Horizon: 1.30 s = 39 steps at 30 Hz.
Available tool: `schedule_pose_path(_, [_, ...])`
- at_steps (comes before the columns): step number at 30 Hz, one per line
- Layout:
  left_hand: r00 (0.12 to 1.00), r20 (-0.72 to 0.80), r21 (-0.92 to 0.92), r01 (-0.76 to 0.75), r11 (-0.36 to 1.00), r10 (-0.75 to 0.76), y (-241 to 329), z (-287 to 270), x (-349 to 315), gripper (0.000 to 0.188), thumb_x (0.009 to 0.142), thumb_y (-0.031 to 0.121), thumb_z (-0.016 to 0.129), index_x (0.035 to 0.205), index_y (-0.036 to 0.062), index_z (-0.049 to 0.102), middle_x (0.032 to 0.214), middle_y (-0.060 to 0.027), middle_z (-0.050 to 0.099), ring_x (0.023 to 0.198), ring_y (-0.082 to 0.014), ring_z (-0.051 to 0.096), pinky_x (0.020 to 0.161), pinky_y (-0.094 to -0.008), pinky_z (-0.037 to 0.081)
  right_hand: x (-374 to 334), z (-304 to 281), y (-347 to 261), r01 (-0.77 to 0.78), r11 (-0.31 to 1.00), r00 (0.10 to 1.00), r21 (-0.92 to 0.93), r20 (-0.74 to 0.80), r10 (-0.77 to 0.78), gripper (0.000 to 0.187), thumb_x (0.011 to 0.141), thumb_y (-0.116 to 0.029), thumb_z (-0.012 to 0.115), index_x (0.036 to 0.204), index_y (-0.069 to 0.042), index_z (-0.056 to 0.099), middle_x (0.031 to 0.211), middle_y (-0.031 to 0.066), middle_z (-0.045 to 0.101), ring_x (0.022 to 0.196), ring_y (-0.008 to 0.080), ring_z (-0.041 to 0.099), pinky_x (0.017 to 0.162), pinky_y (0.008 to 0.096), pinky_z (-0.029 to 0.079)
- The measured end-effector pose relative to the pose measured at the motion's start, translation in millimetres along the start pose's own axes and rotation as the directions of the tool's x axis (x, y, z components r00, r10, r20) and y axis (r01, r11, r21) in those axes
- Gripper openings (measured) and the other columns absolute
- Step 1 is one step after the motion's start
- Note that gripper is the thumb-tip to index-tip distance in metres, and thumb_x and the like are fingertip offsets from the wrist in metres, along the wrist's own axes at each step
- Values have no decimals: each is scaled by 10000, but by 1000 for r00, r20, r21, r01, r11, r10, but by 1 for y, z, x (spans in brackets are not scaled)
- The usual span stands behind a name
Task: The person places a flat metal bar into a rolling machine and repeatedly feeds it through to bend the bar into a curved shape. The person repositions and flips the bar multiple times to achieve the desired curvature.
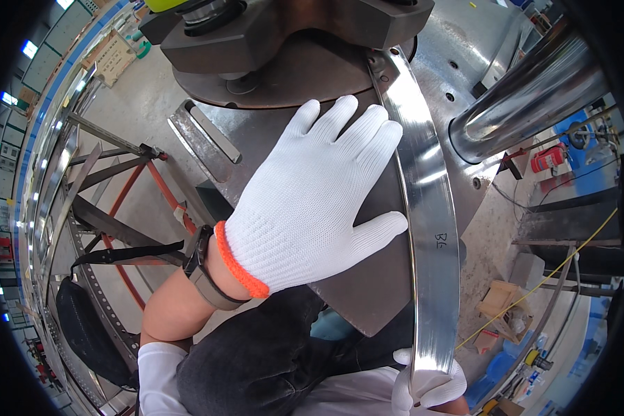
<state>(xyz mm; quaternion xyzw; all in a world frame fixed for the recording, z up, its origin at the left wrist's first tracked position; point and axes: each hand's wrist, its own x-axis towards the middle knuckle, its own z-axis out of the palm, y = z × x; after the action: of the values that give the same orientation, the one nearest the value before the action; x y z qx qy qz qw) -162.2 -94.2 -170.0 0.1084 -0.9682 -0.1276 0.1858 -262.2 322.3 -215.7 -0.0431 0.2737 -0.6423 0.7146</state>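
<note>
My left hand (319, 201), in a white knit glove with an orange cuff, is open with its fingers spread. It hovers over or lies on a dark flat plate (367, 291); which of the two I cannot tell. Its thumb and little-gap fingertips come close to the left edge of a long, curved, shiny metal strip (430, 187) bearing a handwritten mark. Down at the strip's near end, my gloved right hand (440, 390) is closed around it. The strip's far end reaches under a heavy dark steel block (367, 24) beside a round dark disc (291, 76).
A thick polished steel column (527, 90) rises at the right. Farther right are a red fire extinguisher (548, 158), a cardboard box (503, 305) and a yellow cord (541, 281). At left stands a metal rack (111, 201) with a black bag (83, 333) hanging nearby.
</note>
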Motion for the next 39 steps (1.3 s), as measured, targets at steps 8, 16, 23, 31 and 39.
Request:
schedule_pose_path(8, [1000, 1, 15, -6, 1000, 6, 2, 1, 0, 882, 1067, 569, 784, 1722, 23, 560, 1711, -263, 597, 1634, -541, 494, 1416, -673, 327, 19, 16, -5, 32, 999, 997, 7, 74, -33, 1072, 953, -78, 890, 1811, 193, 306, 1064, 303, 766, 750, 381, 754, 668, 448, 633])
schedule_pose_path(16, [1000, 10, 10, 4, 1000, -4, 2, 0, 1, 879, 1063, 565, 788, 1720, 27, 561, 1708, -258, 601, 1630, -538, 498, 1414, -672, 329, 19, 13, -6, 23, 1000, 993, 9, 113, -24, 1075, 962, -82, 890, 1818, 187, 297, 1085, 307, 767, 755, 384, 757, 674, 452, 636])
schedule_pose_path(23, [1000, 5, 9, 4, 1000, -4, 2, 1, 0, 876, 1053, 550, 801, 1716, 29, 564, 1710, -251, 599, 1628, -532, 499, 1412, -668, 331, 15, 7, 2, 83, 996, 991, 20, 104, -85, 1021, 961, -63, 885, 1792, 195, 349, 1407, 367, 753, 779, 395, 763, 684, 486, 638])
schedule_pose_path(31, [1000, -1, -5, 3, 1000, -3, 3, -1, 0, 885, 1024, 520, 836, 1709, 29, 566, 1703, -248, 599, 1620, -522, 504, 1404, -665, 341, 19, 9, -1, 40, 998, 990, 43, 133, -45, 1069, 951, -68, 888, 1810, 197, 309, 1222, 360, 778, 764, 393, 757, 682, 476, 636])
schedule_pose_path(39, [1000, -14, -11, -5, 1000, 5, 2, 0, 0, 874, 1031, 525, 828, 1699, 23, 574, 1704, -257, 602, 1608, -533, 518, 1404, -656, 345, 16, 18, -5, -11, 1000, 999, 16, 43, 11, 1077, 957, -87, 885, 1836, 152, 310, 977, 318, 761, 733, 382, 756, 660, 431, 616])
